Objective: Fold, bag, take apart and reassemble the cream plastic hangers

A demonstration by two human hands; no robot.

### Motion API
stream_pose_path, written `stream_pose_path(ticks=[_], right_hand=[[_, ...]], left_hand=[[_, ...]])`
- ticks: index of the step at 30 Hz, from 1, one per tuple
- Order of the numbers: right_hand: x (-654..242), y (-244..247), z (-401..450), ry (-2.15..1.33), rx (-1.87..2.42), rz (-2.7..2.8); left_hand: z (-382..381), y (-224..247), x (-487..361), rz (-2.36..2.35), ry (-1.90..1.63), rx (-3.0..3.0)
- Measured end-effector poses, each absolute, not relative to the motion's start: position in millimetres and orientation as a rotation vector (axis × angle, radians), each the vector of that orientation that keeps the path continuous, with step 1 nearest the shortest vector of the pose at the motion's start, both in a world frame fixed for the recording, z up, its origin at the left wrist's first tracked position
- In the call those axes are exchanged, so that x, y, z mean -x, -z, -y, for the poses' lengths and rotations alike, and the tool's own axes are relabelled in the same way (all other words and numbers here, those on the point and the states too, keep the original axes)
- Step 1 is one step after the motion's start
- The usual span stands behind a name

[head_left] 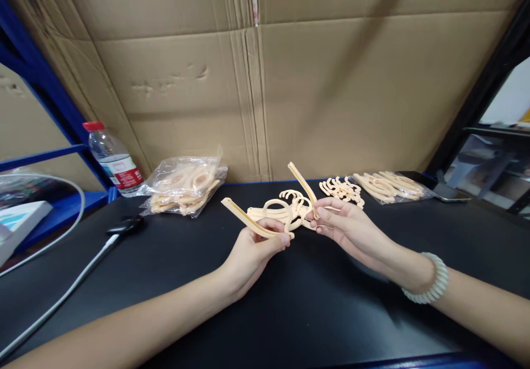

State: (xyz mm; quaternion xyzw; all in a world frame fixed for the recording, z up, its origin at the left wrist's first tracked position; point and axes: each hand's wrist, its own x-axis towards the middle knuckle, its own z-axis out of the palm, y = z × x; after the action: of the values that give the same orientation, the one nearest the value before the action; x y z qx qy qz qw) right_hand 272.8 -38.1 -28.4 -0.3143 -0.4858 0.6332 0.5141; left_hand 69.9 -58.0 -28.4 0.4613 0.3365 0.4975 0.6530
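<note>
Near the middle of the black table (306,308), my left hand (259,250) is closed on a long beige plastic arm (244,218) joined to or held with a ring-shaped piece (267,206); which of the two I cannot tell. My right hand (348,225) pinches the lower end of another long beige arm (303,182), which points up and to the left. A small gap separates the two hands. Behind them lie loose beige pieces, partly hidden by the hands, and a pile of small curved hooks (342,189) sits to the right.
Bagged beige parts (182,186) lie at the back left, more bagged parts (391,185) at the back right. A bottle (116,162) with a red cap stands at the left. A white cable (70,291) crosses the left side. Cardboard (331,82) rises behind the table.
</note>
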Motion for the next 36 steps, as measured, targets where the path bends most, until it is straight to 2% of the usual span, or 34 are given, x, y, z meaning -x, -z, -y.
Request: stream_pose_path(ticks=[6, 18, 36], right_hand=[[-265, 30, 45, -1.582, 0.778, 1.254], [-260, 33, 43, -1.415, 0.744, 1.615], [-261, 32, 45, -1.526, 0.666, 1.733]], left_hand=[[56, 33, -68, -0.746, -1.095, -1.106], [54, 35, -67, -0.660, -1.039, -1.200], [55, 33, -66, -0.601, -0.976, -1.254]])
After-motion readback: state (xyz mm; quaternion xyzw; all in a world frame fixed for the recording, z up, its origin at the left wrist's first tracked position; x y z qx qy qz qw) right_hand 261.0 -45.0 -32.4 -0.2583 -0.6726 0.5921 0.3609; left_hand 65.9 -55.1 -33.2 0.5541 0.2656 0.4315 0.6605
